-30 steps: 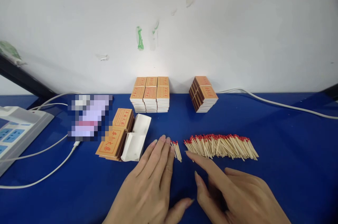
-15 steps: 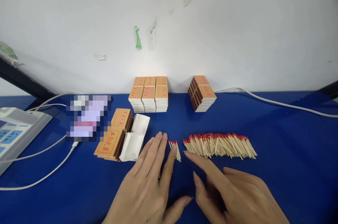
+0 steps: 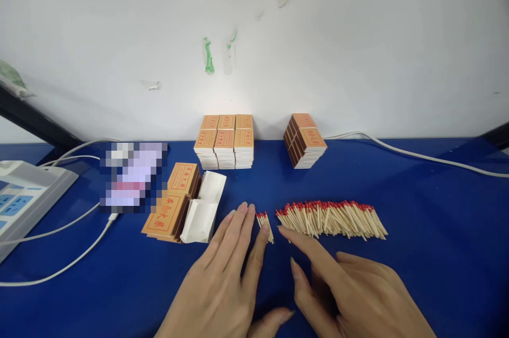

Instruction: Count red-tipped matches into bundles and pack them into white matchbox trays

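My left hand (image 3: 225, 279) lies palm down with its fingers stretched out, its index fingertip against a small group of red-tipped matches (image 3: 263, 218). To the right, a long row of loose matches (image 3: 330, 219) lies with the red heads pointing away from me. My right hand (image 3: 352, 290) has its index finger extended to the near left end of that row, thumb apart; its other fingers are curled and partly hidden. White matchbox trays (image 3: 200, 219) sit left of my left hand, beside flat orange matchbox sleeves (image 3: 165, 216).
Against the wall stand a wide stack of matchboxes (image 3: 225, 141) and a smaller stack (image 3: 304, 141). On the left are a power strip (image 3: 35, 189), a blurred-out phone-like object (image 3: 137, 173) and white cables (image 3: 79, 280). Another cable (image 3: 405, 153) runs along the back right.
My left hand has shifted very slightly to the right and towards me, and the small group of matches sits a touch further right. My right hand stays almost still.
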`<state>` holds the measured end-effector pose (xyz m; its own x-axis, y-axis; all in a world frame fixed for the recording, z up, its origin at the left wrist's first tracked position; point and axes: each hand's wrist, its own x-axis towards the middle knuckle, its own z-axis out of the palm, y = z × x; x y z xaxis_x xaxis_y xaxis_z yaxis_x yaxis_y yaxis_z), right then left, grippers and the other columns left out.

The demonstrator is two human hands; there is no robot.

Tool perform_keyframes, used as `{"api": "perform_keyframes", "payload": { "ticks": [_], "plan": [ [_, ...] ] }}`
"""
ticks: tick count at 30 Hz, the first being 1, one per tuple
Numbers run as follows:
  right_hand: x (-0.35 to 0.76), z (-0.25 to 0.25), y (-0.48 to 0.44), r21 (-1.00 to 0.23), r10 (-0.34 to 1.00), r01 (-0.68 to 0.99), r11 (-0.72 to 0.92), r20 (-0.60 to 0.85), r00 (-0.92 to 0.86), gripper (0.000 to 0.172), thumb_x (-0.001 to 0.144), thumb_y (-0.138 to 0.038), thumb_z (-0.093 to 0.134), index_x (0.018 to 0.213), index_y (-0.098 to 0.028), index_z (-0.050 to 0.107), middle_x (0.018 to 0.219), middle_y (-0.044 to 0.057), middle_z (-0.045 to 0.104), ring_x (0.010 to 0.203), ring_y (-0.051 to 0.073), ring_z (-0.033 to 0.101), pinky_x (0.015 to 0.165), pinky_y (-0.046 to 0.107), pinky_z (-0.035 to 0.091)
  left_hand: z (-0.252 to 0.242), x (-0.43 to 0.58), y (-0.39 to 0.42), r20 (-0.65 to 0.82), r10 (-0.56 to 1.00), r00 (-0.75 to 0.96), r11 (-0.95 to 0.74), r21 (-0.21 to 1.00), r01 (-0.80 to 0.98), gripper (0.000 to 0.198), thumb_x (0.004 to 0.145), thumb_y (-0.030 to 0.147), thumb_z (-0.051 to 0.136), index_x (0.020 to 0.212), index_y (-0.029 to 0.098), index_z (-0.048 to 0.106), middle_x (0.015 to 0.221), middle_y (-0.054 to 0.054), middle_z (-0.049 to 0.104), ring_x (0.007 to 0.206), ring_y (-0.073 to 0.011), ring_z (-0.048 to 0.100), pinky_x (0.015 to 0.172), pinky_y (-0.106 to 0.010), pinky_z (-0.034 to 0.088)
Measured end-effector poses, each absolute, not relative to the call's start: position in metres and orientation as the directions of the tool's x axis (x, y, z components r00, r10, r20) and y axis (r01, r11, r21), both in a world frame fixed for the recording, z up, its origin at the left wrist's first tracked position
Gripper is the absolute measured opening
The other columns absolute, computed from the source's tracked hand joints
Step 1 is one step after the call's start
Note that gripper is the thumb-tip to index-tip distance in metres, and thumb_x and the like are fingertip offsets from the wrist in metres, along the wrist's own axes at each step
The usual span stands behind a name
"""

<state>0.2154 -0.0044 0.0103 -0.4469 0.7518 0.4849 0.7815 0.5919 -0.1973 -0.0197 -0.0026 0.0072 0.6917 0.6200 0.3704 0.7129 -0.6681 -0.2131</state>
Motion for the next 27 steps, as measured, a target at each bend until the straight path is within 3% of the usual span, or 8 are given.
{"api": "perform_keyframes", "payload": {
  "ticks": [8,14,18,23,27],
  "plan": [
    [0.216,0.009,-0.003,-0.208,0.759,0.78,0.59,0.474,-0.447,0.038,0.114,-0.02,0.044,0.145,-0.011,0.063,0.058,-0.01,0.068,0.041,0.012,0.064,0.048,0.027,0.05,0.008,-0.017,-0.001,0.367,0.594,0.716,-0.676,-0.256,0.691,0.076,0.12,0.056,0.035,0.155,-0.008,0.055,0.158,-0.032,0.061,0.15,-0.0439,0.06,0.117,-0.05,0.053],
    [0.215,0.012,-0.003,-0.213,0.762,0.768,0.604,0.437,-0.478,0.05,0.115,-0.017,0.038,0.163,-0.008,0.047,0.055,-0.013,0.065,0.037,0.012,0.06,0.043,0.03,0.043,0.012,-0.019,-0.006,0.417,0.57,0.708,-0.7,-0.205,0.684,0.06,0.121,0.047,0.043,0.153,0.0,0.06,0.158,-0.023,0.064,0.151,-0.0377,0.059,0.129,-0.047,0.039],
    [0.214,0.01,-0.004,-0.186,0.775,0.786,0.589,0.404,-0.486,0.052,0.116,-0.02,0.037,0.165,-0.004,0.044,0.054,-0.011,0.065,0.037,0.014,0.06,0.042,0.031,0.042,0.012,-0.018,-0.009,0.43,0.548,0.718,-0.716,-0.202,0.668,0.049,0.12,0.036,0.047,0.151,0.002,0.063,0.156,-0.019,0.067,0.152,-0.0338,0.06,0.136,-0.046,0.029],
    [0.214,0.007,-0.005,-0.205,0.755,0.756,0.622,0.413,-0.509,0.054,0.116,-0.018,0.036,0.168,-0.005,0.039,0.055,-0.012,0.065,0.035,0.013,0.058,0.041,0.033,0.038,0.003,-0.014,-0.01,0.503,0.583,0.638,-0.693,-0.101,0.713,0.05,0.12,0.039,0.046,0.144,0.0,0.068,0.156,-0.02,0.067,0.155,-0.0317,0.055,0.137,-0.04,0.03],
    [0.218,0.004,-0.007,-0.234,0.768,0.748,0.62,0.372,-0.52,0.058,0.114,-0.017,0.043,0.171,-0.006,0.036,0.06,-0.011,0.068,0.041,0.013,0.063,0.045,0.032,0.041,0.0,-0.014,-0.01,0.508,0.575,0.641,-0.7,-0.1,0.707,0.05,0.12,0.039,0.047,0.144,0.001,0.068,0.156,-0.02,0.067,0.157,-0.0317,0.053,0.137,-0.04,0.03]
  ]
}}
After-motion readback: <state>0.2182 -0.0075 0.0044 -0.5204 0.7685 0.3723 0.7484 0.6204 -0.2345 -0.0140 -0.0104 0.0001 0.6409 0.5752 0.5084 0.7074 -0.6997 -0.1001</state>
